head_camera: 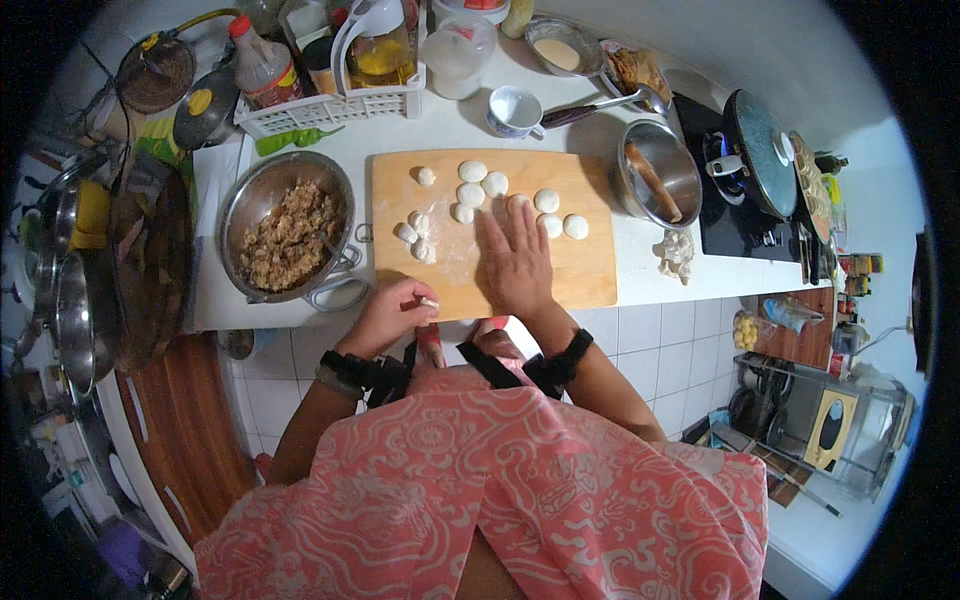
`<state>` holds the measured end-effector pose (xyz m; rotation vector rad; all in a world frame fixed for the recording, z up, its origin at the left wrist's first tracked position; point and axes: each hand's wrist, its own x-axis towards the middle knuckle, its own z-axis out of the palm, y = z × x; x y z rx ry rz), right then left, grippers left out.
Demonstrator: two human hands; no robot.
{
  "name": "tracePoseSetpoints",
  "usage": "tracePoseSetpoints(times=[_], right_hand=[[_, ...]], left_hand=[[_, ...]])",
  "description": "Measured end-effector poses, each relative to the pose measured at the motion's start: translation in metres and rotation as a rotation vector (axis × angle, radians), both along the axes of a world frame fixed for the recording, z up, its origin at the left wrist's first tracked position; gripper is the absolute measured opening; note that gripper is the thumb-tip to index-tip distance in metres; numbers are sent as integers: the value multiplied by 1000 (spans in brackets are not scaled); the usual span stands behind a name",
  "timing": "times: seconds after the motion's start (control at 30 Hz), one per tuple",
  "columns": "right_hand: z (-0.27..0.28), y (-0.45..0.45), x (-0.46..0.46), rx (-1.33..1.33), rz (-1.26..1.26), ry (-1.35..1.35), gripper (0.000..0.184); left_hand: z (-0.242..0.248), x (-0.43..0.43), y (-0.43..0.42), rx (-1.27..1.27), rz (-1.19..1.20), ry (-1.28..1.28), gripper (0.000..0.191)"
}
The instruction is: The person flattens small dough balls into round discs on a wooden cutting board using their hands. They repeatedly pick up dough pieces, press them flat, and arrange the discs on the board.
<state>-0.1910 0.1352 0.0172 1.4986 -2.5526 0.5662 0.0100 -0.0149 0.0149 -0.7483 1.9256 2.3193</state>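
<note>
A wooden board point(457, 289) lies on the white counter before me, dusted with flour. My right hand point(519, 266) rests palm down on it, fingers spread, the fingertips at a dough round point(519, 202) that they partly cover. Several flattened dough rounds point(472, 172) lie beyond and beside those fingers. At the board's near left edge, my left hand point(401, 311) pinches a small piece of dough point(429, 303) between thumb and fingers. Uncut-looking dough lumps point(424, 250) sit at the board's left. A steel bowl of minced filling point(289, 236) stands left of the board.
Scissors point(337, 294) lie by the filling bowl. Right of the board stands a steel bowl point(660, 210) with a rolling pin point(652, 182) inside. Farther right, a lidded pan point(761, 161) sits over a lit gas burner. A cup point(514, 112) and a crate of bottles point(337, 109) stand behind.
</note>
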Motion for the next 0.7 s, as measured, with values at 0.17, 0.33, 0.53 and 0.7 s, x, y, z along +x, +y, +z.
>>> tracePoseSetpoints(times=[0.17,0.33,0.53,0.7], right_hand=[[-3,44,-30,102,-155,98,69],[-1,51,-99,-13,244,80,66],[18,22,-150,123,668,140,66],[39,-29,-122,114,628,-53,38]], left_hand=[[2,-2,3,-3,17,-8,13],[8,-3,5,22,63,-48,12],[3,-2,5,-63,44,-82,11],[-2,0,7,-125,80,-25,13]])
